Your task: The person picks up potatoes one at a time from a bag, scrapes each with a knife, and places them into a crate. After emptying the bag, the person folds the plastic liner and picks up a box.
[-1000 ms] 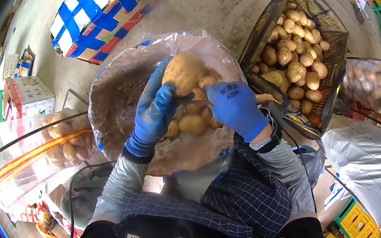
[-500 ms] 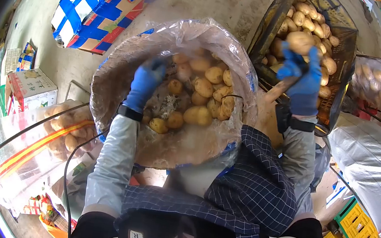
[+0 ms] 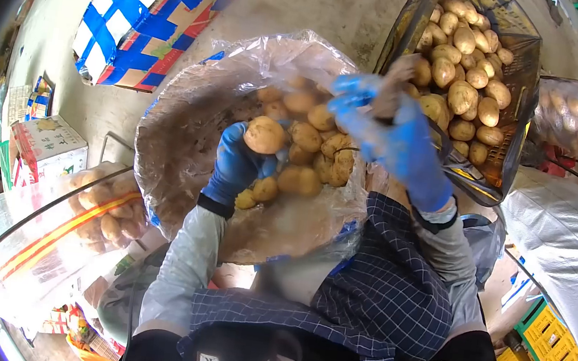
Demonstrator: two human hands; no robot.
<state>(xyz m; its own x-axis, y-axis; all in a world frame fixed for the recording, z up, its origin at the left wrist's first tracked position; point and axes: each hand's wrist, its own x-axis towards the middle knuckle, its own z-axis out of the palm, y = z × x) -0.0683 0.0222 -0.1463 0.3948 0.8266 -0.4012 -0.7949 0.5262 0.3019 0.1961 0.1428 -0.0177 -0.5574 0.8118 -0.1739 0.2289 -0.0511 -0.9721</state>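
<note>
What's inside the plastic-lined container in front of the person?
Inside the lined container lies a pile of potatoes; the left hand holds another potato over it. Whatever the top potatoes and that hand cover can't be seen.

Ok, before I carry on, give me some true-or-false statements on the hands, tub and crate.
1. The left hand holds up a potato. True.
2. The right hand is empty. False: the right hand grips a blurred brown item.
3. The lined tub has potatoes in it. True.
4. The dark crate contains only onions. False: the crate has potatoes heaped inside.
5. Both hands wear blue gloves. True.
</note>
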